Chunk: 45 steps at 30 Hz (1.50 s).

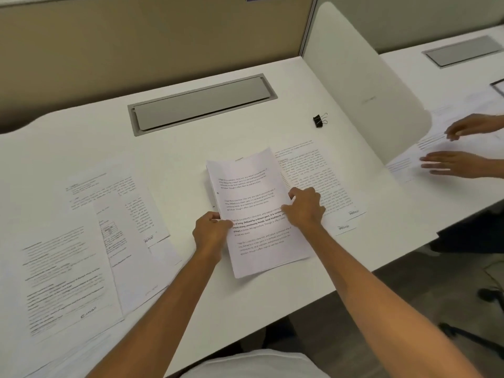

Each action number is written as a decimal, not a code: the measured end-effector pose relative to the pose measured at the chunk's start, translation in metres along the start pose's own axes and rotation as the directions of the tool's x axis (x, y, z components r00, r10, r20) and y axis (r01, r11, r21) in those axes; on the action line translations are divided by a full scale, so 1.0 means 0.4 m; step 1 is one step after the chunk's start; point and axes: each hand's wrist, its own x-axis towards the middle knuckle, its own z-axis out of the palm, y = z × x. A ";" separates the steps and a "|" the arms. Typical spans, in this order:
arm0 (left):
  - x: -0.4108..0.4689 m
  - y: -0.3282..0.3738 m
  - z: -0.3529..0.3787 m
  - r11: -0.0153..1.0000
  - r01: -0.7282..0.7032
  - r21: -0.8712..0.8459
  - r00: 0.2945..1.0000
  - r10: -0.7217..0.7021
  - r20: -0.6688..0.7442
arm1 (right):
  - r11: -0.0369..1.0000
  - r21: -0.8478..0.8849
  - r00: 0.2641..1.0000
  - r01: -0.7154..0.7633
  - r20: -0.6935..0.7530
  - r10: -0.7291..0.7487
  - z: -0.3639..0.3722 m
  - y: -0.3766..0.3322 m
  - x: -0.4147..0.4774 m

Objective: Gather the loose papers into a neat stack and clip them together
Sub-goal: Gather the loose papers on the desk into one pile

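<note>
A small stack of printed papers [251, 186] is held at the middle of the white desk [177, 148], slightly lifted and bowed. My left hand [210, 230] grips its left edge and my right hand [305, 207] grips its right edge. Other printed sheets [321, 170] lie flat just right of the stack, partly under my right hand. Several more loose sheets [81, 241] are spread overlapping on the desk's left side. A black binder clip [319, 120] stands alone on the desk, beyond and to the right of the stack.
A grey cable-tray lid [201, 103] is set into the desk behind the stack. A white divider panel [362, 85] stands on the right. Beyond it, another person's two hands [461, 148] handle papers on the neighbouring desk. A chair base shows at the lower right.
</note>
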 end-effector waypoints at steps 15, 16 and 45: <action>0.018 0.031 0.073 0.996 0.032 -0.086 0.992 -0.042 -0.117 | 0.918 0.364 0.943 -0.156 0.333 0.028 -0.064 -0.004 0.123; 0.017 0.031 0.071 0.994 0.040 -0.098 0.992 -0.051 -0.112 | 0.900 0.406 0.937 -0.158 0.350 0.007 -0.063 -0.003 0.126; -0.023 0.080 0.357 0.988 -0.139 0.068 0.990 0.140 -0.011 | 0.969 0.245 0.993 0.011 0.112 -0.039 -0.219 0.199 0.239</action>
